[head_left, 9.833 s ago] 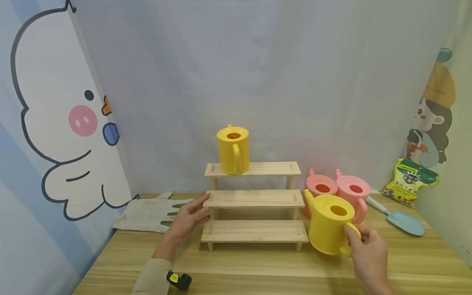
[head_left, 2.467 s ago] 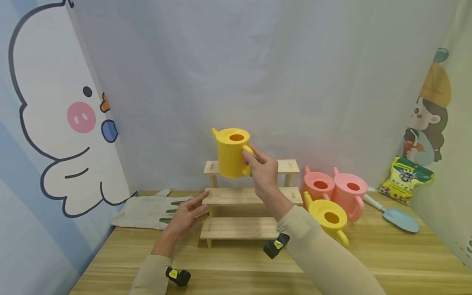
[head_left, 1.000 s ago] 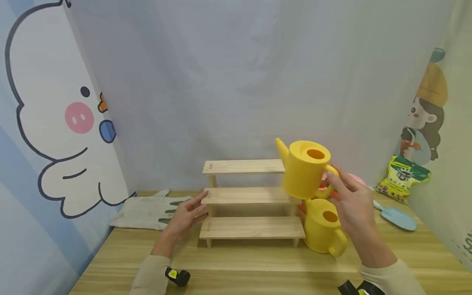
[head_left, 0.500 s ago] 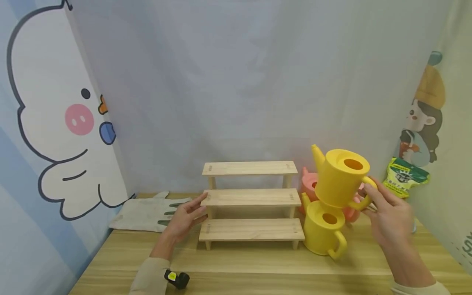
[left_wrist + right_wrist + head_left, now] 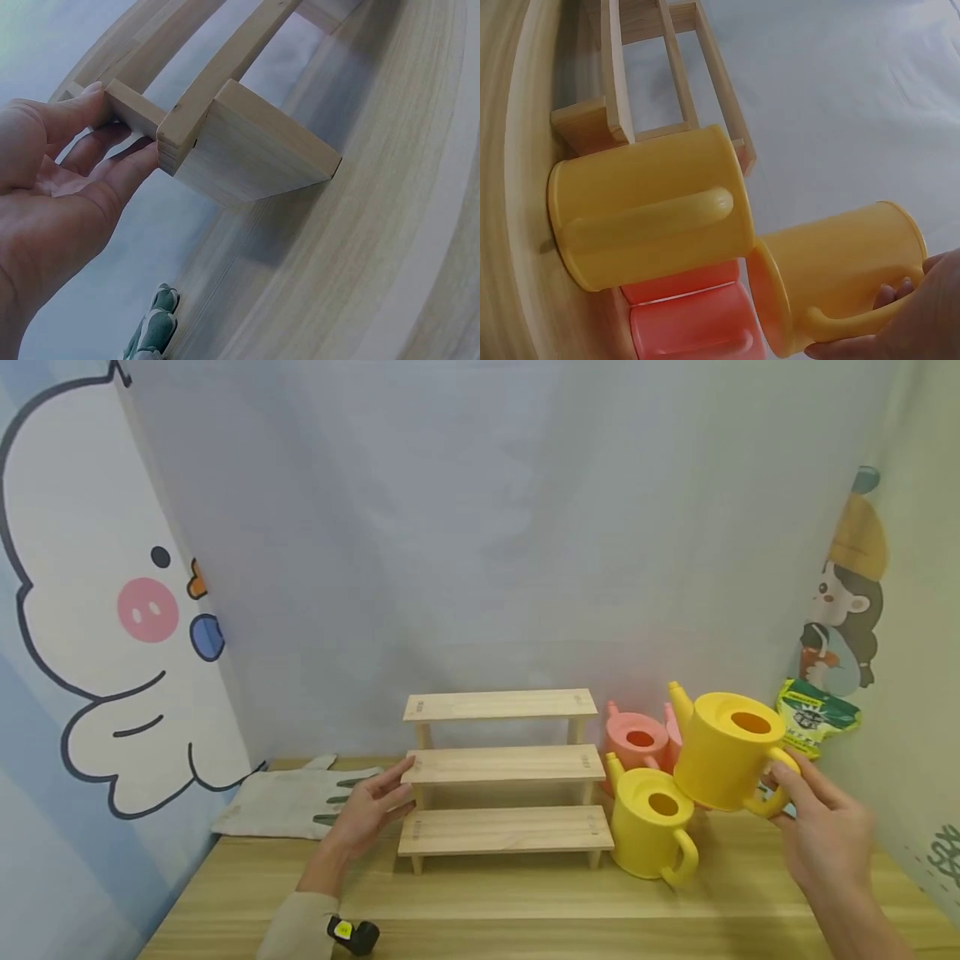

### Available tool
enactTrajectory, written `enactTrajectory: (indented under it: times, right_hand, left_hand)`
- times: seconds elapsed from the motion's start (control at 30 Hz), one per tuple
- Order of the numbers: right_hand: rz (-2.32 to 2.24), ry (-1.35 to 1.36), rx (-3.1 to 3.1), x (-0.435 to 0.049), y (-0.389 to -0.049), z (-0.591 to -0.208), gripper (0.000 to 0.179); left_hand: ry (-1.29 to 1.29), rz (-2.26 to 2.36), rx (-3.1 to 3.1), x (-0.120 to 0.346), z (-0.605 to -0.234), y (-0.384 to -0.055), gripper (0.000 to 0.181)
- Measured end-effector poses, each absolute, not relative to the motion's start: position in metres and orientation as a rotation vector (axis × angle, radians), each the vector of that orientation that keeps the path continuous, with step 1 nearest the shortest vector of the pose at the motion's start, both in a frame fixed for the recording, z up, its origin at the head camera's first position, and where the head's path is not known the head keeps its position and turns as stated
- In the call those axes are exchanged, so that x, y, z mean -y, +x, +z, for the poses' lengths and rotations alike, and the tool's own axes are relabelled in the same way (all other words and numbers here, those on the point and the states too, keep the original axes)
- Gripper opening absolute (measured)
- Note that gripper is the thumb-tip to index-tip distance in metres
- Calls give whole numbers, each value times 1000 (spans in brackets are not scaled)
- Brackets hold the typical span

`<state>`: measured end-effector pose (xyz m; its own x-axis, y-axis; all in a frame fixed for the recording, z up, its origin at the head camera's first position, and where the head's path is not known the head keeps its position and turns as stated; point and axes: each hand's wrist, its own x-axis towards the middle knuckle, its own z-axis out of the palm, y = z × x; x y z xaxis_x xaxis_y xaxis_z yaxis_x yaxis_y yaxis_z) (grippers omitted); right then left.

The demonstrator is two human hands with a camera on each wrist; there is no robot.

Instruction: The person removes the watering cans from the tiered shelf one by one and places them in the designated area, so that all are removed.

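My right hand [image 5: 832, 839] grips the handle of a yellow watering can [image 5: 727, 747] above the table's right side. In the right wrist view that watering can [image 5: 840, 270] is off the table, its base close to the top of a second yellow watering can [image 5: 645, 831]; whether they touch I cannot tell. The second one stands upright on the table beside a three-tier wooden stand [image 5: 506, 832]. With thumb and fingers, my left hand [image 5: 363, 814] holds the left end of the stand's middle shelf, also seen in the left wrist view [image 5: 135, 109]. All three shelves are bare.
Behind the yellow cans stand two pink watering cans [image 5: 630, 731], one mostly hidden. A green and yellow packet [image 5: 813, 718] leans at the back right corner. A pair of light gloves [image 5: 281, 802] lies left of the stand. A grey curtain hangs behind the table [image 5: 450, 935].
My right hand set one yellow watering can on the table, then took the other off the top shelf and carried it right and down. My left hand stayed at the stand.
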<state>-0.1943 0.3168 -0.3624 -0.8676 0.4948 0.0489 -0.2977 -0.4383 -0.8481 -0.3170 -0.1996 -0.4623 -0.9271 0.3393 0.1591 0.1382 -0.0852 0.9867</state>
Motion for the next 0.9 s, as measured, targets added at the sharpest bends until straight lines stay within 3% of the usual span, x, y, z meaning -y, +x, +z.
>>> enactTrajectory:
  times: [0.27,0.67,0.9]
  right_hand:
    - [2366,-338,1140,-328,-189,-372,24]
    - [2245,-569,1342,-339,-181,-383,37]
    - [2233,-569,1456,-344,-176,-400,26]
  left_hand:
    - [565,2135,-2023,201,-462,-319,58]
    - [518,2162,-2016,199,-458,-316,58]
    - [493,2151,-2030,200,-458,-314,58]
